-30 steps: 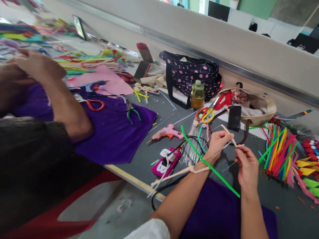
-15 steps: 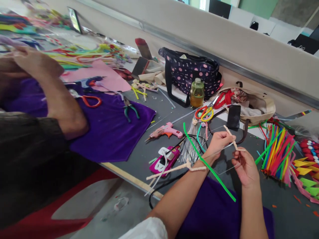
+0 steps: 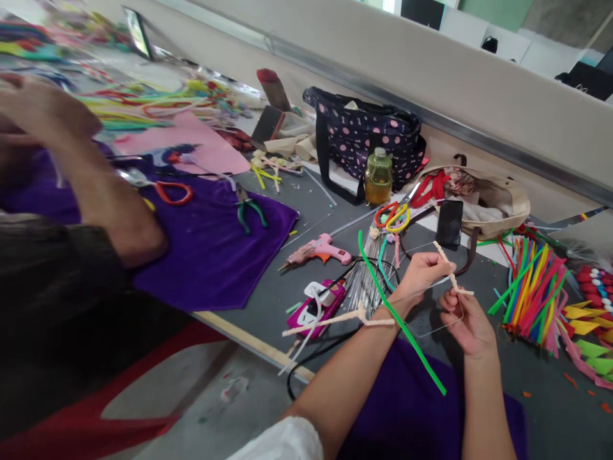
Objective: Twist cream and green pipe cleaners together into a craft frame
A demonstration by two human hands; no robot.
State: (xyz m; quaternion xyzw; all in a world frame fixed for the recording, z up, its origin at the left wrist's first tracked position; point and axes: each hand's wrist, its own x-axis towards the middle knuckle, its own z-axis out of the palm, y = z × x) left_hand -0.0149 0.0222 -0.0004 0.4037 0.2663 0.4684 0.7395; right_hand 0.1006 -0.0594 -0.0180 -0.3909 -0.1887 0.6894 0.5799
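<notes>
My left hand (image 3: 421, 273) pinches a cream pipe cleaner (image 3: 447, 268) wound along a thin wire, above the grey table (image 3: 268, 300). My right hand (image 3: 467, 322) grips the same piece at its lower end, palm turned up. A green pipe cleaner (image 3: 397, 313) lies slanted across my left wrist. Another cream pipe cleaner (image 3: 335, 319) is wrapped round that wrist and trails to the left. A purple cloth (image 3: 407, 409) lies under my forearms.
A co-worker's arm (image 3: 110, 198) rests on another purple cloth (image 3: 215, 249) at left, by pliers (image 3: 249, 209). A pink glue gun (image 3: 322, 250), a magenta glue gun (image 3: 318, 306), a bottle (image 3: 378, 177), a dotted bag (image 3: 364, 137), a phone (image 3: 449, 223) and bundled pipe cleaners (image 3: 531, 291) crowd the table.
My right hand has dropped slightly and turned palm up while twisting the cream pipe cleaner. The co-worker's hands at the far left have shifted.
</notes>
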